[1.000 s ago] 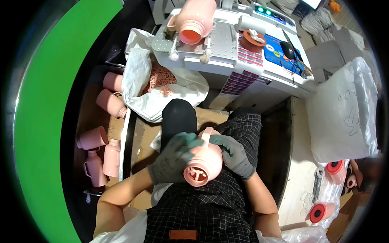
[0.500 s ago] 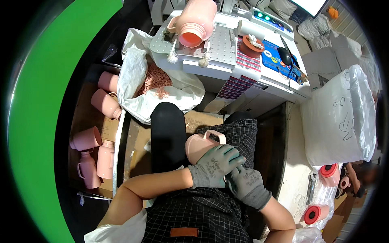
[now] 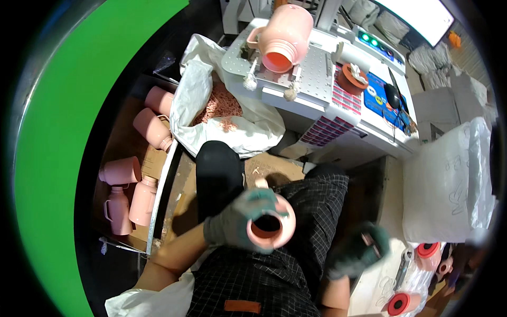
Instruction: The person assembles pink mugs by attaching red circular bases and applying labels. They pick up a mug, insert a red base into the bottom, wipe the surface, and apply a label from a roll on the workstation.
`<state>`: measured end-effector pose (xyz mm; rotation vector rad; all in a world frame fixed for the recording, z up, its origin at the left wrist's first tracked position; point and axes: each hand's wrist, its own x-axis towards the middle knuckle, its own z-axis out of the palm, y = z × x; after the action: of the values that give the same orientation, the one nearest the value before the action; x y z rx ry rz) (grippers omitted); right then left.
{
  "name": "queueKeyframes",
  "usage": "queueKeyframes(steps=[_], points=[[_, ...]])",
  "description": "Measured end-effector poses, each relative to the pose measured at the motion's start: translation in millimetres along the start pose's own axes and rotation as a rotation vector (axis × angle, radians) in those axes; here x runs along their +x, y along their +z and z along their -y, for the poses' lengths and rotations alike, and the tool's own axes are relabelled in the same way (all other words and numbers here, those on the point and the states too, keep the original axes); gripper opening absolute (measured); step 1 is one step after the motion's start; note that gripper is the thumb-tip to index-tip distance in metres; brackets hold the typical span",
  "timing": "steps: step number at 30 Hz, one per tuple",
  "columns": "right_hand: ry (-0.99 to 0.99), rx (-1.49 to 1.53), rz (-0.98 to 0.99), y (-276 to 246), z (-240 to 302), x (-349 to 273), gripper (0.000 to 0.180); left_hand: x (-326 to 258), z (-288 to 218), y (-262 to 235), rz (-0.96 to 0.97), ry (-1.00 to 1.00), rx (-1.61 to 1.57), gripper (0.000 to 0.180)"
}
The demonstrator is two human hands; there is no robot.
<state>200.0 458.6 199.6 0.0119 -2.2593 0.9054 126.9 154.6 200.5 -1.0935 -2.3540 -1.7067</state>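
Over my lap, my left hand [image 3: 240,217] in a grey-green glove is wrapped round a pink jug [image 3: 285,232]. The jug's round mouth is turned up toward me, its inside is dark, and the handle shows beyond my fingers. Off to the right, near the worktop's edge, my gloved right hand [image 3: 359,253] is blurred by motion. Its fingers are curled, with a small pinkish thing showing between them that I cannot make out. To the left, several pink jugs [image 3: 142,203] lie in an open box [image 3: 124,127].
A white sack [image 3: 259,129] holds pink shavings [image 3: 219,108]. Ahead stands a white machine table [image 3: 317,79] with another pink jug [image 3: 288,34] lying on it. On the right are a plastic-wrapped bundle [image 3: 435,185], a wrench [image 3: 404,267] and red-rimmed pink pieces [image 3: 404,304].
The jug has been turned so its mouth points up, with my left hand now round its side. My right hand has left the jug and moved right. The whole view has shifted.
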Motion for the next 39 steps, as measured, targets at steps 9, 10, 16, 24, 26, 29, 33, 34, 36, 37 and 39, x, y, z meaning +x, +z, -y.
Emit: queueKeyframes(steps=[9,10,16,24,26,29,33,34,36,37,39], points=[[-0.064,0.446,0.239,166.9,34.2,70.2,0.061,-1.0,-19.1,7.8,0.257,0.007,-0.066,0.060],[0.022,0.483,0.230,144.8,23.6,61.4,0.039,11.7,-17.4,13.4,0.259,0.008,-0.094,0.061],[0.447,0.087,-0.147,-19.4,-93.5,-43.0,0.010,54.5,-17.7,19.5,0.277,-0.053,0.113,0.086],[0.635,-0.789,-0.393,-240.4,-263.3,-50.3,0.038,64.8,-10.6,40.5,0.278,-0.012,0.078,0.079],[0.468,-0.898,-0.480,-266.5,-311.8,-46.7,0.039,64.4,-10.1,47.7,0.272,-0.013,0.056,0.077],[0.766,-0.942,-0.072,-278.1,-342.5,-48.5,0.037,71.5,-24.3,52.1,0.285,-0.112,0.134,0.075],[0.490,-0.974,-0.149,-270.4,-337.9,-77.0,0.035,67.1,-23.1,60.4,0.201,-0.173,0.110,0.076],[0.478,-0.916,-0.185,-273.7,-337.9,-84.9,0.034,67.2,-21.0,62.3,0.216,-0.162,0.109,0.076],[0.467,-0.781,-0.261,-265.3,-328.4,-91.9,0.032,72.5,-18.5,60.0,0.254,-0.138,0.127,0.076],[0.405,-0.781,-0.259,-257.3,-318.8,-94.1,0.027,73.4,-19.7,60.9,0.255,-0.127,0.114,0.076],[0.396,-0.828,-0.137,-242.6,-296.8,-99.2,0.025,76.4,-17.1,65.3,0.240,-0.084,0.139,0.078]])
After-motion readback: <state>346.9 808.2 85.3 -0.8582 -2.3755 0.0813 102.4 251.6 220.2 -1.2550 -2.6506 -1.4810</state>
